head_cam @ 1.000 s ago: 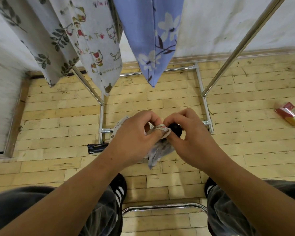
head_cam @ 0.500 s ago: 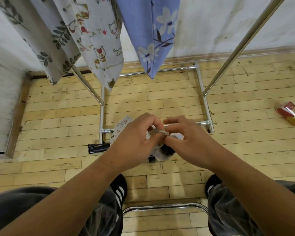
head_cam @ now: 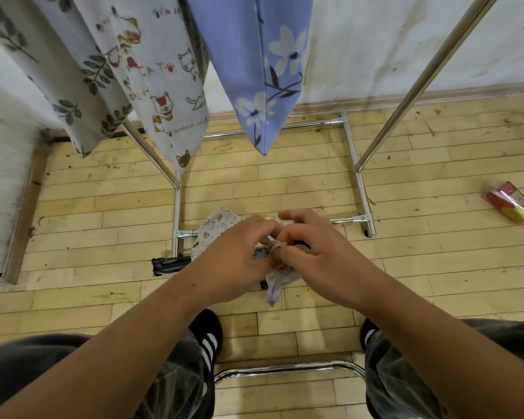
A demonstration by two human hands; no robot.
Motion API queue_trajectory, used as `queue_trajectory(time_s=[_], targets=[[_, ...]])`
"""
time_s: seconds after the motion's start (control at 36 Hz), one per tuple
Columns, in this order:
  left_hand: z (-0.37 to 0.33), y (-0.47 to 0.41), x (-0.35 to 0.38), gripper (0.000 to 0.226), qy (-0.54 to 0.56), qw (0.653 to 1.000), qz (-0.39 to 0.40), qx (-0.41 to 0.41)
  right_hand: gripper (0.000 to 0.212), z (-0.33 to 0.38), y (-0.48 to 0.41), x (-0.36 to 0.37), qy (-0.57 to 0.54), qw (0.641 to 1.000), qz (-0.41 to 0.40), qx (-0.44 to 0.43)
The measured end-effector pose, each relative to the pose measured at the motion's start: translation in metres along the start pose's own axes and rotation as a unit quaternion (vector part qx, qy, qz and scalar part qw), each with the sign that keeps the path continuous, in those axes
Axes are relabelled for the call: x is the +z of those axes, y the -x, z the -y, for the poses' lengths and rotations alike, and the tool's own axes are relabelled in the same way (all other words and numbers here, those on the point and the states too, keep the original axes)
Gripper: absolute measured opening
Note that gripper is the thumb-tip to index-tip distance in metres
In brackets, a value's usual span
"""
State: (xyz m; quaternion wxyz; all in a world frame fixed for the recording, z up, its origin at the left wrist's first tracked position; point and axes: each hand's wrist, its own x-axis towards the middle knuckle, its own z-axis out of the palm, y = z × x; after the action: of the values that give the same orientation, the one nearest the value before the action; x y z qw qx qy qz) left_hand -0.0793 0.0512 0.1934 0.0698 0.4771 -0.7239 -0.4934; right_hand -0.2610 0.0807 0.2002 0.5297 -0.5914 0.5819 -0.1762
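The plank floor spread under me. On it stood the steel drying rack, with a cat-print sheet and a blue flowered one hanging from it. My left hand and right hand met in front of me above the rack's near bar. Both were curled, with the fingertips pinching a small printed cloth between them. Part of the cloth fanned out behind my left hand, and a bunched tail hung below my fingers. It looked thin, limp and almost weightless, so I judged it would sag and slip wherever it wasn't held. The place to grip was the twisted neck at my fingertips, where the fabric was gathered tight. Whether a band wound round it there, I could not tell.
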Motion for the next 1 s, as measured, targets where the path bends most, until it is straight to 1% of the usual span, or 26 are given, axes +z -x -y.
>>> queue_trajectory(time_s=[0.14,0.28,0.42,0.47,0.53,0.58,0.69,0.81,0.89,1.0], targets=[[0.0,-0.001,0.001,0.013,0.014,1.0,0.013,-0.004,0.02,0.001,0.002,0.002,0.0,1.0,-0.013,-0.022],[-0.002,-0.002,0.003,0.011,0.055,0.998,0.012,-0.014,0.019,0.006,0.004,0.001,0.031,0.997,-0.062,-0.033],[-0.003,-0.003,0.004,0.014,0.085,0.996,0.002,-0.022,0.021,0.012,0.006,0.001,0.051,0.994,-0.092,-0.041],[-0.003,-0.004,0.003,0.018,0.097,0.995,-0.007,-0.026,0.021,0.014,0.007,0.002,0.055,0.992,-0.105,-0.045],[0.0,-0.005,0.003,0.028,0.094,0.995,-0.015,-0.028,0.022,0.017,0.008,0.002,0.053,0.993,-0.099,-0.043],[0.0,-0.004,0.004,0.034,0.062,0.998,-0.016,-0.026,0.028,0.019,0.009,0.0,0.074,0.992,-0.093,-0.032],[-0.001,-0.002,0.007,0.034,-0.009,1.0,-0.002,-0.022,0.04,0.02,0.008,-0.002,0.095,0.994,-0.06,0.003],[0.004,-0.004,0.01,0.036,-0.034,0.999,0.002,-0.025,0.041,0.018,0.009,0.0,0.093,0.994,-0.041,0.039],[0.005,-0.006,0.011,0.037,-0.022,0.999,0.003,-0.035,0.04,0.016,0.008,-0.001,0.068,0.996,-0.035,0.055],[0.009,-0.007,0.011,0.047,-0.013,0.999,-0.007,-0.048,0.037,0.017,0.008,-0.005,-0.002,0.995,0.005,0.095]])
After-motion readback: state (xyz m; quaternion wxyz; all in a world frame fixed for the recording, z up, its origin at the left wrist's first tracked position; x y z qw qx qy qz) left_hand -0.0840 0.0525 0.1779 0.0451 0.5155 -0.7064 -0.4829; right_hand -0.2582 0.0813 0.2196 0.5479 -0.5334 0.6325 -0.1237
